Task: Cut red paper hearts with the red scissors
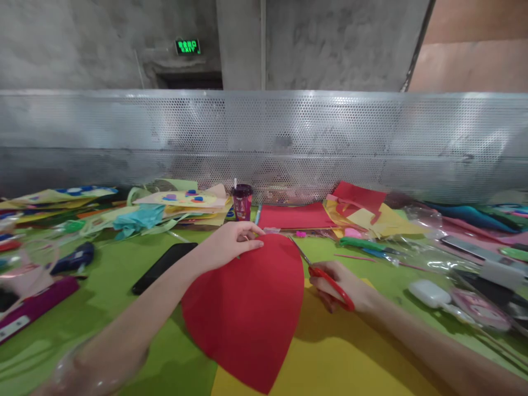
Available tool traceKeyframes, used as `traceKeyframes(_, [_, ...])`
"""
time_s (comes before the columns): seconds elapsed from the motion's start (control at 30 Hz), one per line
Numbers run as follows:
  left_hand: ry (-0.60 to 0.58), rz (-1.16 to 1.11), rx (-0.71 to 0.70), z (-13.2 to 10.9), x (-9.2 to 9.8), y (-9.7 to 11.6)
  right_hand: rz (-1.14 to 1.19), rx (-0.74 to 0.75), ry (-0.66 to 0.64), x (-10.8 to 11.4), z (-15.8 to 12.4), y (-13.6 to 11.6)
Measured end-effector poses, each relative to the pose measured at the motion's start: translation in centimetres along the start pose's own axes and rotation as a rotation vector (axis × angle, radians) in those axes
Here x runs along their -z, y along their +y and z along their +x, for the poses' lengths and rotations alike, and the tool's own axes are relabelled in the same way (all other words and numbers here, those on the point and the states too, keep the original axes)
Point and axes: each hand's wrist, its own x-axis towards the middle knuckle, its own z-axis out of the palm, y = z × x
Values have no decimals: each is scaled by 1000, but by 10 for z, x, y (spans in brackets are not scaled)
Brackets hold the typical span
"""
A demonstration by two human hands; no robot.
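My left hand (231,242) pinches the far edge of a large red paper shape (247,308), rounded at the top and pointed toward me, which lies over green and yellow sheets. My right hand (344,286) grips red-handled scissors (325,278). Their blades reach up along the right edge of the red paper near its top.
A black phone (164,267) lies left of my arm. A dark cup with a straw (242,201) stands at the back, beside red sheets (295,216). Paper scraps pile up at left, and a white case (429,293), plastic bags and pens sit at right. A perforated metal wall (264,143) is behind.
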Motion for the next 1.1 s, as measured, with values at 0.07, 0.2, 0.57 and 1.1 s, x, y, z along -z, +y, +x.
traceKeyframes(0.07, [4,7,0,0,0,0,3,-5,8,0,0,-1])
traceKeyframes(0.2, [6,11,9,0,0,1,9,-23,12,-1,1,1])
traceKeyframes(0.57, [11,45,-6,-1,-1,2,-33,-11,29,0,2,2])
traceKeyframes(1.1, [-4,15,-2,0,3,-1,-44,-67,34,-2,0,-9])
